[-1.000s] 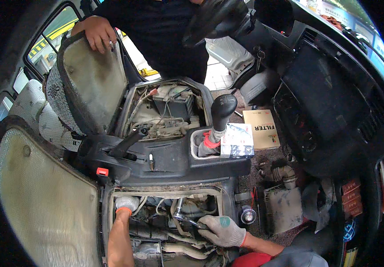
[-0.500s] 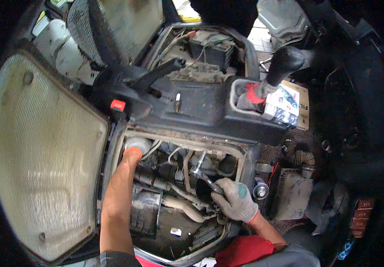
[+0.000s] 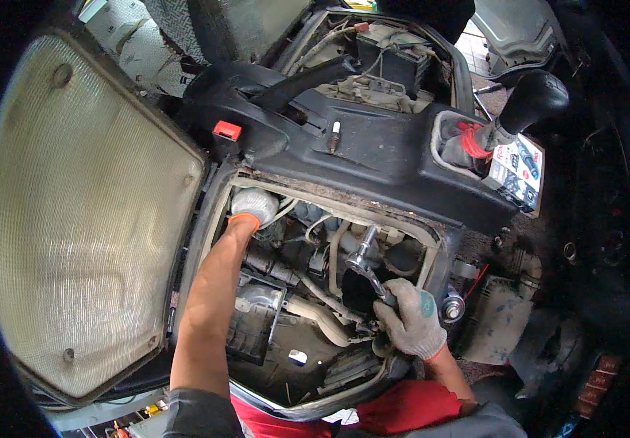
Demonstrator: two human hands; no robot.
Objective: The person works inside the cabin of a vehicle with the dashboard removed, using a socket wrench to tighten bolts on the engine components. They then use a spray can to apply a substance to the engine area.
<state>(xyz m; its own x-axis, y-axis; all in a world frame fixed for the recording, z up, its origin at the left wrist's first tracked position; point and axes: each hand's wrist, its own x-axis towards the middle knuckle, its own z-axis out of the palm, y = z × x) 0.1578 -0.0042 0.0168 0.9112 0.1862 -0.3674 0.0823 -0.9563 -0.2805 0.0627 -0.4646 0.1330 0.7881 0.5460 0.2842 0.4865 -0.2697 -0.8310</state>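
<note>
An engine bay (image 3: 307,365) lies open under a tipped-up vehicle seat. My right hand (image 3: 411,321), in a grey glove, grips the handle of a chrome ratchet wrench (image 3: 362,255) whose head points down among the hoses at the bay's middle. My left hand (image 3: 253,206), also gloved, reaches deep into the bay's far left corner and rests against the frame there; what it touches is hidden. My bare left forearm crosses the bay's left side.
The raised seat underside (image 3: 81,219) fills the left. A black console (image 3: 373,153) carries a loose spark plug (image 3: 334,135), a red buckle (image 3: 227,131) and a gear lever (image 3: 534,98). A small printed box (image 3: 517,171) sits beside the lever. A second open bay with a battery (image 3: 391,62) lies beyond.
The view has tilted down and closer to the engine bay; the person standing beyond has left the picture. Both hands stay in the bay, the right one still on the ratchet.
</note>
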